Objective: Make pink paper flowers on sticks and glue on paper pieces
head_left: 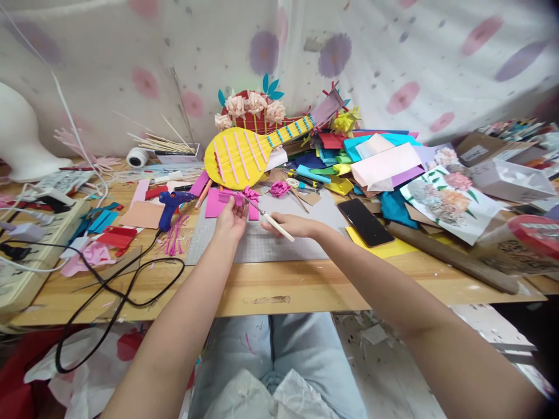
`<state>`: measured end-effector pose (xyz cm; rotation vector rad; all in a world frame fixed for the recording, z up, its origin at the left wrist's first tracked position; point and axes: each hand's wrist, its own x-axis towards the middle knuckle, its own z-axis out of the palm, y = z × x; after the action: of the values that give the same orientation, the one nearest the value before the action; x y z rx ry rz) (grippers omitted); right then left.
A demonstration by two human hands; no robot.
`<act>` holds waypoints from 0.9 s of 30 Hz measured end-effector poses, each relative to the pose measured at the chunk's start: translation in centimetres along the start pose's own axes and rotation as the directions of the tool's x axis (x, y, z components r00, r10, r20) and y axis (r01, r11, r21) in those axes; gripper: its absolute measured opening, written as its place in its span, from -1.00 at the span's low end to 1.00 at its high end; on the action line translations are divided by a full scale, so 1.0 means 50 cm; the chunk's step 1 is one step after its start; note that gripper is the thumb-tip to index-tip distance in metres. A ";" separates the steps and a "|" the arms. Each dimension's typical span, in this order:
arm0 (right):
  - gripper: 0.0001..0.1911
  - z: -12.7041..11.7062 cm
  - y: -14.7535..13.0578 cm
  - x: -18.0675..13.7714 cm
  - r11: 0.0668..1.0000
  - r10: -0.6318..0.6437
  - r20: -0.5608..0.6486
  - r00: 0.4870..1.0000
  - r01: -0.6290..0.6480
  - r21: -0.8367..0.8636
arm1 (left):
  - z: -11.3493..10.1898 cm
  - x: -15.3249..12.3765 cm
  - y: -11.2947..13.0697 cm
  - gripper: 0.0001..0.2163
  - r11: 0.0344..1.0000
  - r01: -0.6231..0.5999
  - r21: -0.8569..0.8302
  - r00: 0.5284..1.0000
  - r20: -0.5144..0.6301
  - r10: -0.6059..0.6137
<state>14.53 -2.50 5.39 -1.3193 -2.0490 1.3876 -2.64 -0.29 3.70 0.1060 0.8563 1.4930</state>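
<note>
My left hand [233,218] is closed on a folded strip of magenta paper [230,198], held above the grey cutting mat [301,250]. My right hand [290,224] grips a white-handled tool [279,227]. Its slim metal end points up and left to the magenta paper; whether it is a knife or scissors I cannot make out. Flat magenta paper [212,208] lies beneath my left hand. Beyond my hands on the mat are crumpled magenta paper flowers [279,188]. A yellow paper lute [236,160] with pink strings leans at the back.
A blue glue gun [171,208] stands to the left, its black cable [151,260] looping over the table edge. On the right lie a phone [365,222], a wooden rod [449,258] and piled coloured papers [386,166]. A power strip [39,262] sits far left.
</note>
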 end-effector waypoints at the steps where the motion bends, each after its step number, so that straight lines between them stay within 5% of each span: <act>1: -0.58 0.000 -0.007 -0.002 1.000 0.025 0.035 0.999 -0.025 -0.017 | 0.006 -0.002 -0.004 -0.93 1.000 -0.004 -0.004 1.000 -0.010 0.004; 13: -0.56 0.010 -0.018 -0.005 0.986 0.027 0.115 0.993 -0.045 0.158 | 0.035 -0.008 -0.056 -0.92 0.994 -0.096 0.058 0.994 -0.049 0.099; 27: -0.47 0.018 -0.008 -0.016 0.983 0.004 0.087 0.996 -0.020 0.181 | 0.050 -0.043 -0.064 -0.88 0.992 -0.064 -0.104 0.989 -0.140 0.049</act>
<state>14.13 -3.68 5.48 -1.2166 -1.9160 1.6209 1.67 -1.52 4.60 -0.0536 0.8856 1.6115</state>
